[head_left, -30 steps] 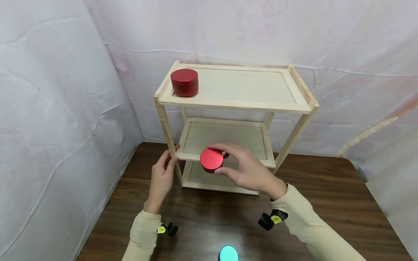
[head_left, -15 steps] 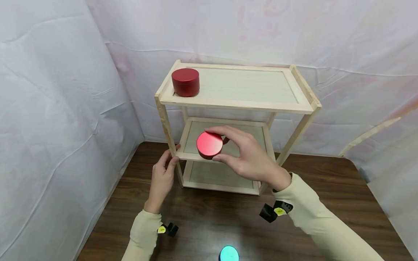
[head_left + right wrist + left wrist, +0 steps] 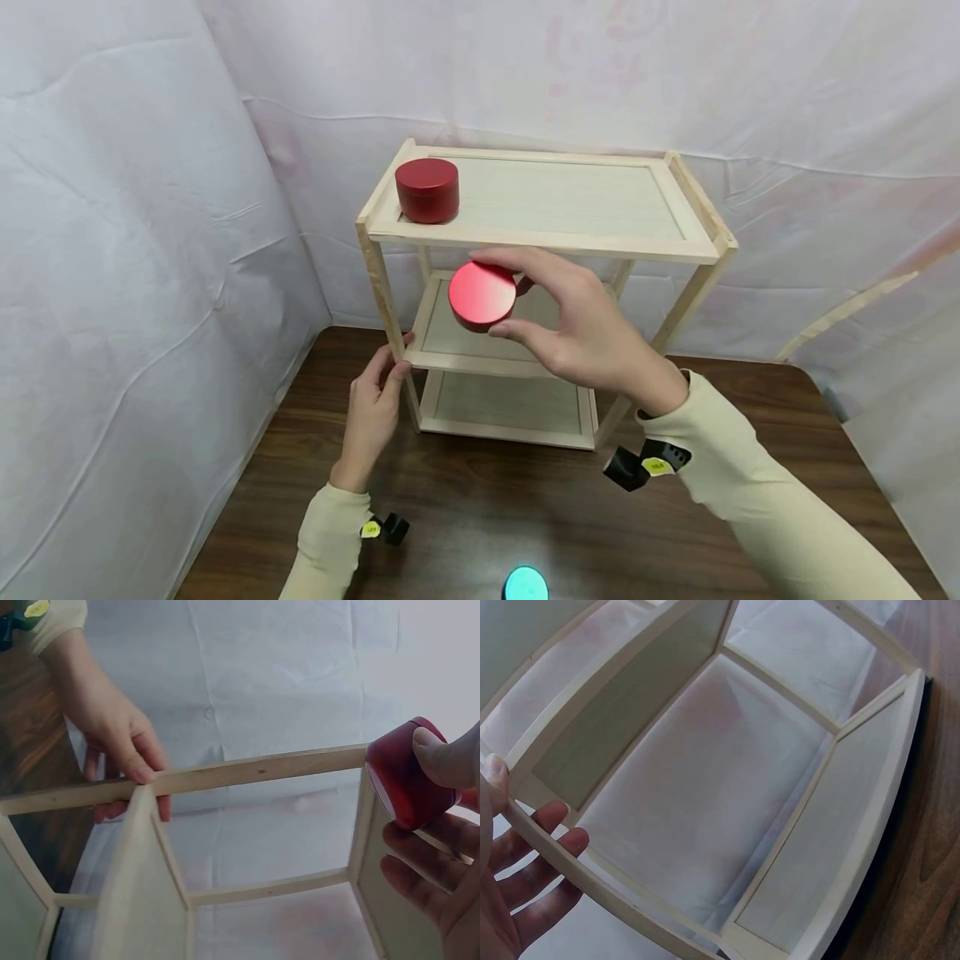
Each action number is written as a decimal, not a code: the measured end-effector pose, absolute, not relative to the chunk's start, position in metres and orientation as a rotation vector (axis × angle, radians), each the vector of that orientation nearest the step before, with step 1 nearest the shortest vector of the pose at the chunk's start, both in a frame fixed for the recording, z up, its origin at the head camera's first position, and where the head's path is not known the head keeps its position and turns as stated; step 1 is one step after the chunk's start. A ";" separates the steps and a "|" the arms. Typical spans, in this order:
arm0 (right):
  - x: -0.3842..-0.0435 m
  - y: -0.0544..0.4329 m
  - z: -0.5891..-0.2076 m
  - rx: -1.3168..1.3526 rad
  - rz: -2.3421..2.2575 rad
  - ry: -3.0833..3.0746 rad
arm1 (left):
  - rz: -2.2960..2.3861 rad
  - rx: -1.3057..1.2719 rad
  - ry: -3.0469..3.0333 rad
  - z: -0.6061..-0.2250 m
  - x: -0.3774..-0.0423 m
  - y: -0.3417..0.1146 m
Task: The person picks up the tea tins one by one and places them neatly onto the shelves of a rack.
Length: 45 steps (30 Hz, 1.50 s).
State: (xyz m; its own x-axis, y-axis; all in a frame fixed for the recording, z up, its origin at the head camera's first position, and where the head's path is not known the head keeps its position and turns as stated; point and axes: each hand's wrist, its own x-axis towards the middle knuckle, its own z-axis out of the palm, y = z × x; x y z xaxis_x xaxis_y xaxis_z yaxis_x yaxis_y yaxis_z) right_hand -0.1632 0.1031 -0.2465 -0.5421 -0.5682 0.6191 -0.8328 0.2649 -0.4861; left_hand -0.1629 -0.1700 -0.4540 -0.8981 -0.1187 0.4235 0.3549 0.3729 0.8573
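Observation:
My right hand (image 3: 577,321) pinches a round red tin (image 3: 482,295) by its sides, raised in front of the wooden shelf's middle tier. In the right wrist view this red tin (image 3: 409,776) sits between thumb and fingers. My left hand (image 3: 375,400) grips the front left post of the wooden shelf (image 3: 517,365) at the middle tier's height; the left wrist view shows its fingers (image 3: 547,870) curled about the post. A larger red tin (image 3: 427,192) stands at the left end of the top tier.
A round turquoise-topped thing (image 3: 526,583) is on the dark wooden table (image 3: 465,508) at the near edge of the view. White cloth (image 3: 150,250) hangs to the left and behind the shelf.
My right hand has lifted the small red tin from the front of the middle tier's edge to nearly the top tier's height. The left hand stays on the post.

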 end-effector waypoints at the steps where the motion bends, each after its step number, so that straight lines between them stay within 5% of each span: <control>1: -0.163 0.103 -0.245 1.285 1.156 -2.216 | -1.543 -0.204 -2.221 -0.454 -0.163 -0.170; 24: -0.159 0.100 -0.203 1.338 1.102 -2.095 | -1.554 -0.204 -2.206 -0.452 -0.160 -0.172; 45: -0.194 0.098 -0.170 0.967 1.055 -2.446 | -1.564 -0.196 -2.213 -0.453 -0.160 -0.169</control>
State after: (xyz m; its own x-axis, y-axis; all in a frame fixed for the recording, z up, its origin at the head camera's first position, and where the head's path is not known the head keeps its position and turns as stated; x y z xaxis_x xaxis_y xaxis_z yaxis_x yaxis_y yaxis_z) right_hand -0.1937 0.0984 -0.1704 -0.7257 -0.4626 0.5094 -0.6879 0.5022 -0.5240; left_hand -0.1603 -0.1691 -0.4525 -0.9012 -0.1247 0.4151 0.3496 0.3571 0.8662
